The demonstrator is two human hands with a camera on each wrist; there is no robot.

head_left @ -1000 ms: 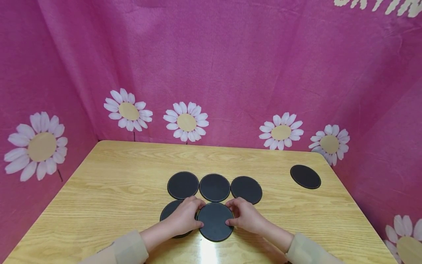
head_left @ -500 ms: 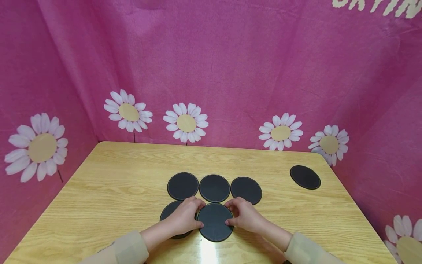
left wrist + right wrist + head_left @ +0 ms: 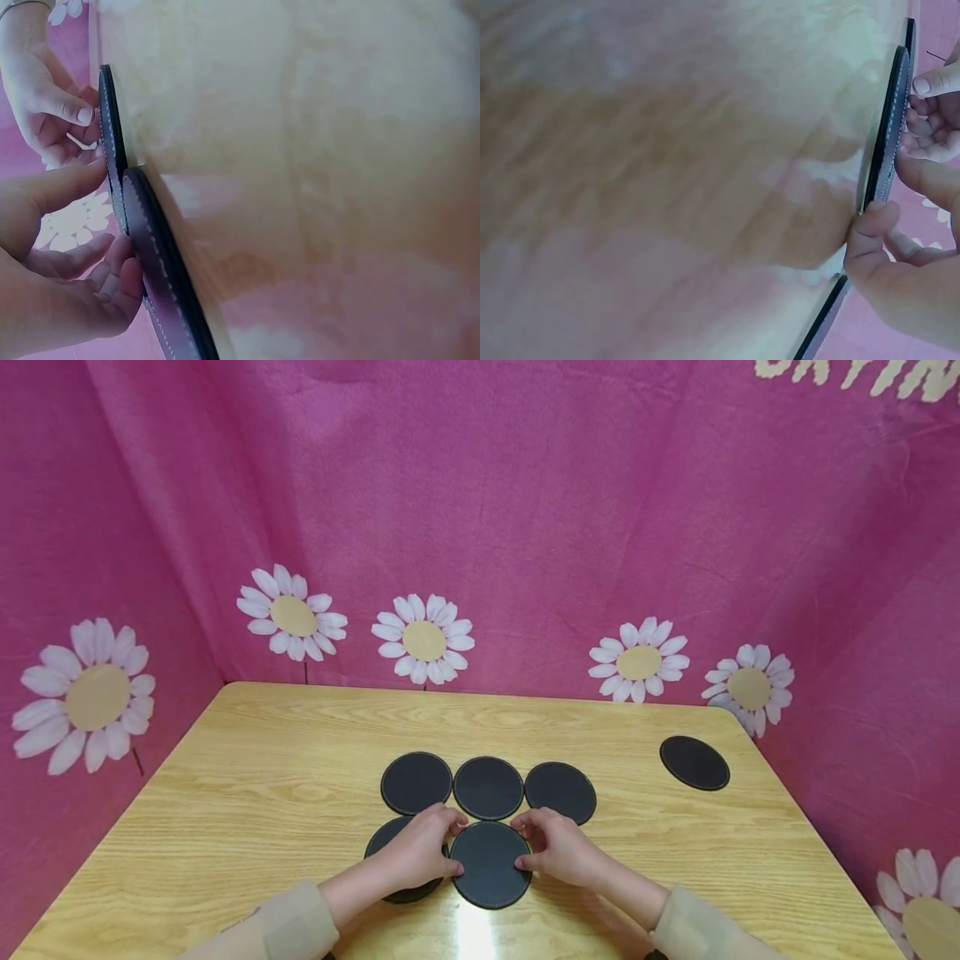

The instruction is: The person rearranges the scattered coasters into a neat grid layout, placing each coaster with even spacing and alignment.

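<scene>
In the head view a round black coaster (image 3: 491,868) with a stitched rim lies flat on the table, front row centre. My left hand (image 3: 420,853) holds its left edge, thumb on the near side and fingers curled toward the far side. From the right, my right hand (image 3: 564,853) grips the opposite edge with thumb and fingers. Under the left hand lies another black coaster (image 3: 386,839), partly hidden. The left wrist view shows that left-hand coaster (image 3: 169,262) beside the fingers. In the right wrist view the held coaster (image 3: 889,135) sits between thumb and fingers.
Behind the hands is a row of black coasters: left (image 3: 416,783), centre (image 3: 487,787) and right (image 3: 560,792). A separate coaster (image 3: 694,762) lies toward the far right corner of the wooden table (image 3: 300,735). A pink flowered cloth (image 3: 525,527) surrounds the table's back and sides.
The hands and coasters stay almost still. The head view has shifted very slightly.
</scene>
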